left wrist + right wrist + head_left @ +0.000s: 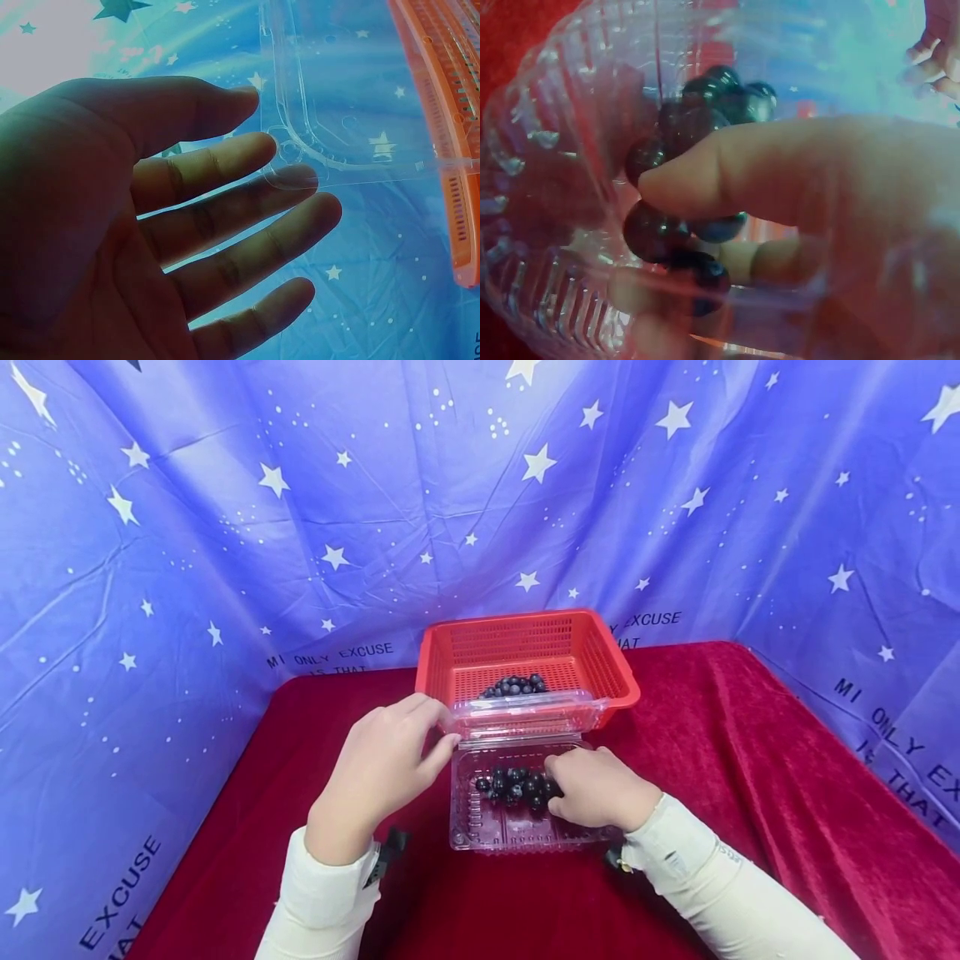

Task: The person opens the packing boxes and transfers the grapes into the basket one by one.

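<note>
A clear plastic clamshell box [480, 835] lies opened on the table, its hinged lid [525, 718] tilted up over the near rim of a red basket. Inside its base is a bunch of dark grapes [513, 787]. My right hand [600, 787] reaches into the base and holds the right end of this bunch, thumb and fingers around the grapes [656, 231]. At the lid's left corner is my left hand [386, 764]; in the left wrist view its fingers [232, 259] are loosely extended, with fingertips right at the clear corner.
Behind the box stands the red slotted basket [622, 681] with another bunch of dark grapes [517, 685] in it. A dark red velvet cloth [712, 735] covers the table. Blue star-printed curtains [450, 485] hang behind and at both sides.
</note>
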A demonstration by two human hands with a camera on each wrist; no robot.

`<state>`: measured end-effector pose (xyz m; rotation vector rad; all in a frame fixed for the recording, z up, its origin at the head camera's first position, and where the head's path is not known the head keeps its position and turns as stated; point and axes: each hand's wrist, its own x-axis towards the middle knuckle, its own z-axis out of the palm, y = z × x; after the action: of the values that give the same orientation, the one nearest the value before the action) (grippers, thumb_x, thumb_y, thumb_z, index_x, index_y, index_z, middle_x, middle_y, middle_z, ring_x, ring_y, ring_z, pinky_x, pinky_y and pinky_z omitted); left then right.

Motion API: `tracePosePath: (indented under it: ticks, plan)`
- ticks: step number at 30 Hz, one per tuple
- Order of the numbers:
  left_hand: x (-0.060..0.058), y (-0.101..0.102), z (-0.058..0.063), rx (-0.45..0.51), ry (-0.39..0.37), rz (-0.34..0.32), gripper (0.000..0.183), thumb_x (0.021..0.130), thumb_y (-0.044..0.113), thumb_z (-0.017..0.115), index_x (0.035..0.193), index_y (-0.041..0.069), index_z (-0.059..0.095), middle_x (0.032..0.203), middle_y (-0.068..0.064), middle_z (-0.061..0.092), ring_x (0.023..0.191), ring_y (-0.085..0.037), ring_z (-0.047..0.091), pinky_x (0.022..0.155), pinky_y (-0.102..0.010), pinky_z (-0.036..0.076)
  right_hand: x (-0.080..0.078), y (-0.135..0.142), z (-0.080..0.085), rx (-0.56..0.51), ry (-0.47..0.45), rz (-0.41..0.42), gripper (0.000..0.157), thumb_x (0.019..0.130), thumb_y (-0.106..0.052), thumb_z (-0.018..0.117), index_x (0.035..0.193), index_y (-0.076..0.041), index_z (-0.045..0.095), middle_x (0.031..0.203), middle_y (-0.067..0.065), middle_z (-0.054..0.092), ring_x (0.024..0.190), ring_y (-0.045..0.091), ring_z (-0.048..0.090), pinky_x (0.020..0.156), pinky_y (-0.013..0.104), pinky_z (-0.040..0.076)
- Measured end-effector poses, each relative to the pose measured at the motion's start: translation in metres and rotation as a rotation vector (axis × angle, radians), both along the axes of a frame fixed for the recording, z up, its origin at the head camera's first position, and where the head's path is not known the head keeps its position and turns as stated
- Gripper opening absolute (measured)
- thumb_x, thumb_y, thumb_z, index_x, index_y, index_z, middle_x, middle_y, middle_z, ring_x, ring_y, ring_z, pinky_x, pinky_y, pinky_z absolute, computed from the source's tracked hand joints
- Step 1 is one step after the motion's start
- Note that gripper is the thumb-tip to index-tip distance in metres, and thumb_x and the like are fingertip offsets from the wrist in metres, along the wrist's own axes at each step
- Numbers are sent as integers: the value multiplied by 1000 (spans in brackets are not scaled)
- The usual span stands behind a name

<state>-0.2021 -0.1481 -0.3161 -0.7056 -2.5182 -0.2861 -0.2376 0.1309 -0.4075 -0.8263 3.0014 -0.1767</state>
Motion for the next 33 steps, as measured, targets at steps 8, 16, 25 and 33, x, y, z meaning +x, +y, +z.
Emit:
tracePosePath:
  ticks: [8,16,25,33]
  plan:
    - [0,0,-1,-6,-7,0,12,91,28,75,98,20,70,96,6,71,70,-11,63,64,-31,54,5,2,11,-36,69,45,32,76,-29,88,72,-23,57,63,-12,50,67,13,51,70,47,46]
    - [-1,0,-1,-4,-15,-4,13,91,28,75,99,19,70,97,5,72,70,-11,63,65,-31,54,4,4,12,-58,107,65,31,72,-30,91,73,-25,61,66,-16,55,71,14,59,74,49,49]
    - [-1,1,-1,-6,-26,-2,13,92,29,75,99,19,70,99,3,73,72,-12,64,66,-32,55,2,7,14,-61,93,75,33,69,-28,94,74,-27,61,65,-18,56,67,8,60,69,45,48]
    - [-1,0,0,-10,-24,-1,13,92,29,75,99,19,70,97,5,72,71,-12,64,65,-32,55,0,10,18,-45,88,60,25,72,-24,91,74,-26,67,69,-15,62,70,10,64,68,45,49]
